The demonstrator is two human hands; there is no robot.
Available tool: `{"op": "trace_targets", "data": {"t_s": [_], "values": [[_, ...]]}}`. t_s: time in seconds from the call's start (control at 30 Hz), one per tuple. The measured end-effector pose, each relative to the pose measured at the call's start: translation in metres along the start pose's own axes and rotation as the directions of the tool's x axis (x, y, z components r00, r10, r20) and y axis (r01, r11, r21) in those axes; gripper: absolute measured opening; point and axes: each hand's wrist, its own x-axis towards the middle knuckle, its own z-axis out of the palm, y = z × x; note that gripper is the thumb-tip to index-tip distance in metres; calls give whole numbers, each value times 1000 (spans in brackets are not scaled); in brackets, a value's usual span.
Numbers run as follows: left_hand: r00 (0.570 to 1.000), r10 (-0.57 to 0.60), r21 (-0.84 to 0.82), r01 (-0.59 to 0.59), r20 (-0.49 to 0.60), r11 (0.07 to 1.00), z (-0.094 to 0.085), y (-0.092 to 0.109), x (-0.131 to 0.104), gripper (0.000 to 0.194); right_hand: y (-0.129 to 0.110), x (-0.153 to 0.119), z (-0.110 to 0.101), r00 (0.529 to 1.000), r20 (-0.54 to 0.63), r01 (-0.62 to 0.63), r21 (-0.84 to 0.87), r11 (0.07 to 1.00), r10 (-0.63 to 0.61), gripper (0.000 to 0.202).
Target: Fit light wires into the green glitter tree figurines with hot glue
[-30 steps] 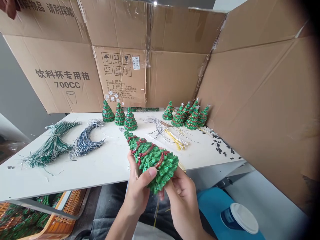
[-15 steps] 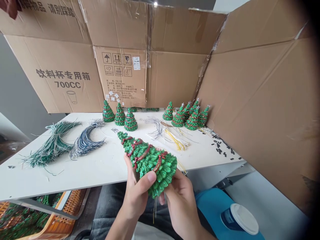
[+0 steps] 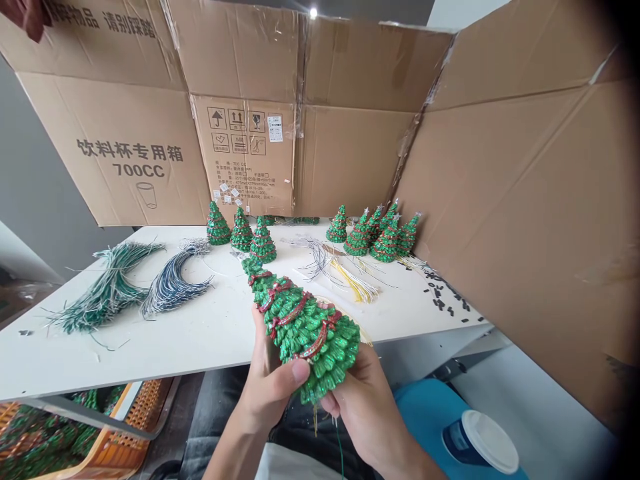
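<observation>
A green Christmas tree figurine [image 3: 305, 327] with red glittery garlands lies tilted in front of me, its top pointing away to the left. My left hand [image 3: 270, 380] is closed around its side, thumb pressed on the lower branches. At the base, my right hand [image 3: 365, 407] has its fingers curled under the tree, partly hidden behind it. A thin green wire [image 3: 341, 447] hangs from those fingertips. Yellowish wires [image 3: 315, 421] dangle from the underside of the base, which I cannot see.
Green-white wires [image 3: 110, 287] and blue-white wires [image 3: 177, 280] lie left on the white table [image 3: 200, 347]; yellow-white wires [image 3: 357, 283] lie beyond the tree. Several small trees [image 3: 263, 241] stand at the back before cardboard [image 3: 350, 160]. Below are an orange basket [image 3: 117, 440] and a lidded tub [image 3: 480, 440].
The held tree has shifted slightly right and down in the view. A green wire now hangs below my right fingers, where it did not show before.
</observation>
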Motion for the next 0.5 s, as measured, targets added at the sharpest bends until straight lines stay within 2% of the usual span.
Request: {"op": "trace_targets", "data": {"t_s": [0.13, 0.3, 0.5], "values": [[997, -76, -49, 76, 15, 996, 8, 2, -1, 112, -2, -8, 9, 998, -70, -4, 41, 999, 7, 47], [998, -59, -41, 59, -14, 997, 10, 2, 0, 104, -2, -16, 14, 997, -79, 4, 78, 997, 2, 48], [994, -112, -37, 113, 16, 993, 6, 7, 1, 117, 1, -16, 15, 994, -106, -17, 112, 994, 29, 47]]}}
